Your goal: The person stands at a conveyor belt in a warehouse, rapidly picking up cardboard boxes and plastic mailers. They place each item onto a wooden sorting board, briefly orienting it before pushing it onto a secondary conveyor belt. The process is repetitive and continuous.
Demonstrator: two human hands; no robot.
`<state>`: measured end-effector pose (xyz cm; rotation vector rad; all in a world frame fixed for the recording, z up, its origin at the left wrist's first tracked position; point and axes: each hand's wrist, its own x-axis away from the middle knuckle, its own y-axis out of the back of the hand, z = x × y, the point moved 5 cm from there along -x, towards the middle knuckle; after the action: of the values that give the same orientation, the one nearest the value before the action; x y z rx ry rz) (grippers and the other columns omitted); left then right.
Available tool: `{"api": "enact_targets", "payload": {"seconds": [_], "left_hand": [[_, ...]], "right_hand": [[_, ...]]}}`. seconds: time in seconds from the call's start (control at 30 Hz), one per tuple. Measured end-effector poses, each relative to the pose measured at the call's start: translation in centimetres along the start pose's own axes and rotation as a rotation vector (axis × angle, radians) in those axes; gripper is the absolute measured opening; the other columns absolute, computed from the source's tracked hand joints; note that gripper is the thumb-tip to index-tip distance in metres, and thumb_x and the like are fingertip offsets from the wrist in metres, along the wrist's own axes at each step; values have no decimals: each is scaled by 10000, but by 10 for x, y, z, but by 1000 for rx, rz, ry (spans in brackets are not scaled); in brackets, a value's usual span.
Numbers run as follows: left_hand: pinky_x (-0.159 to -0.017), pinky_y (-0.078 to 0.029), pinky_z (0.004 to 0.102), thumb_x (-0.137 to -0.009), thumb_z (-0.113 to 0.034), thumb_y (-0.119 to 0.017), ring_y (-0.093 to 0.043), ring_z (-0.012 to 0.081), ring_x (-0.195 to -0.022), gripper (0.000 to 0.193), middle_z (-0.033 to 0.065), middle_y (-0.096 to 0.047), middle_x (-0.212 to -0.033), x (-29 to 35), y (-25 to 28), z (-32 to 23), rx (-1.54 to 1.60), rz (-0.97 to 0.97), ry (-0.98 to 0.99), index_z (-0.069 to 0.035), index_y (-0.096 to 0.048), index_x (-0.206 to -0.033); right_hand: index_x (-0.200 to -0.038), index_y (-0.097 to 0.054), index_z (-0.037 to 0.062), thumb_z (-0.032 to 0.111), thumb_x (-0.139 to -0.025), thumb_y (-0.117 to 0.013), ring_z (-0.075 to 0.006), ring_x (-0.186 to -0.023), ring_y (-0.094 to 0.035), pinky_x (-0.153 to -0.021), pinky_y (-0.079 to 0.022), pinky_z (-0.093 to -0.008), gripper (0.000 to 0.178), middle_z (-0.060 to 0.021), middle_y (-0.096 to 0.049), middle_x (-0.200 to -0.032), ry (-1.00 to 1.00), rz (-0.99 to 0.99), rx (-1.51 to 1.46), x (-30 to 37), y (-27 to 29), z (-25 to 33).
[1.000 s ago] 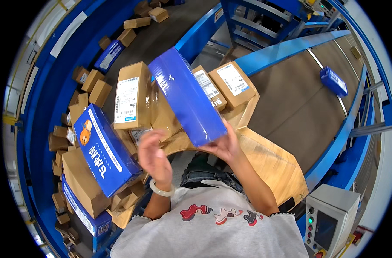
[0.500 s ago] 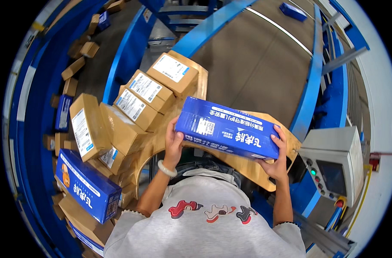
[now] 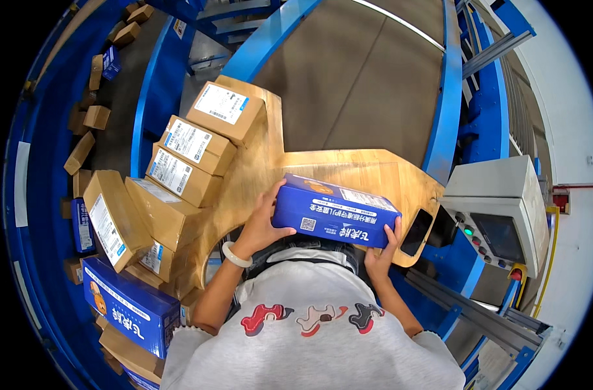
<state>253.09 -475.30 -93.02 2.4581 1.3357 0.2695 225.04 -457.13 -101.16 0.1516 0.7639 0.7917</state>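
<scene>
A long blue cardboard box (image 3: 335, 211) is held level between my two hands, just in front of my body, at the near edge of the wooden table (image 3: 348, 159). My left hand (image 3: 265, 221) grips its left end, thumb on the near face. At the right end, my right hand (image 3: 381, 253) holds the corner with its fingers wrapped round it. White print and a small square code cover the near face; a white label lies on the top face. To the left, several brown cardboard boxes (image 3: 189, 140) with white labels stand on the table.
A black phone (image 3: 416, 232) lies at the table's right end, beside a grey control box (image 3: 495, 214) with a screen and buttons. Another blue box (image 3: 131, 305) rests among brown parcels at lower left. Beyond the table runs a dark conveyor belt (image 3: 368, 84) between blue rails.
The held blue box has tipped, so its labelled top face now shows. My right hand has moved left and lower. The phone has come into sight; the blue box on the far belt is out of view.
</scene>
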Motion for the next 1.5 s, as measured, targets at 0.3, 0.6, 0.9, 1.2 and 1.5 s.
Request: {"api": "enact_targets", "payload": {"seconds": [0.3,0.6,0.9,1.2,1.5], "left_hand": [[-1042,-534,386,-850,-87,-845,-514,327,-1386,714,207,-391,-1553,3,-1,50,-195,-156,-259,-119,-464,-1453],[-1199,-388,436,-946,-51,-742,-376,306,-1510,927,208,-336,-1644,-145,46,92,285,-274,-86,-75,-159,-1667],[-1187,-367,442,-963,-185,-725,-464,361,-1420,499,212,-521,-1481,-186,202,49,-31,-953,-140,18,-558,-1387],[-1108,-372,586,-809,-643,-771,-641,419,-1165,891,228,-644,-1316,-347,332,98,-977,-604,379,-5,-569,-1397],[-1074,-473,491,-784,-391,-851,-582,446,-1269,1003,317,-579,-1373,-246,108,50,-532,64,324,59,-363,-1537]], "right_hand": [[-1199,-561,33,83,-881,-739,-388,-1348,-511,-1099,-395,-475,368,-282,-468,-1500,-315,121,196,-9,-18,-1],[-1365,-437,-18,275,-1030,-660,-280,-885,-729,-645,-630,-359,498,-178,-626,-1154,-1080,82,-853,-189,-258,-51],[-1228,-568,3,262,-1023,-655,-246,-961,-708,-752,-614,-338,341,-147,-667,-1065,-905,441,-694,-317,-386,-57],[-1581,-338,126,432,-1057,-594,-261,-1228,-574,-925,-547,-438,659,-89,-579,-1350,-1008,634,-940,-271,-473,48],[-1510,-452,61,327,-1000,-729,-230,-1250,-603,-982,-562,-396,638,-87,-554,-1439,-1023,315,-574,-178,-254,-55]]}}
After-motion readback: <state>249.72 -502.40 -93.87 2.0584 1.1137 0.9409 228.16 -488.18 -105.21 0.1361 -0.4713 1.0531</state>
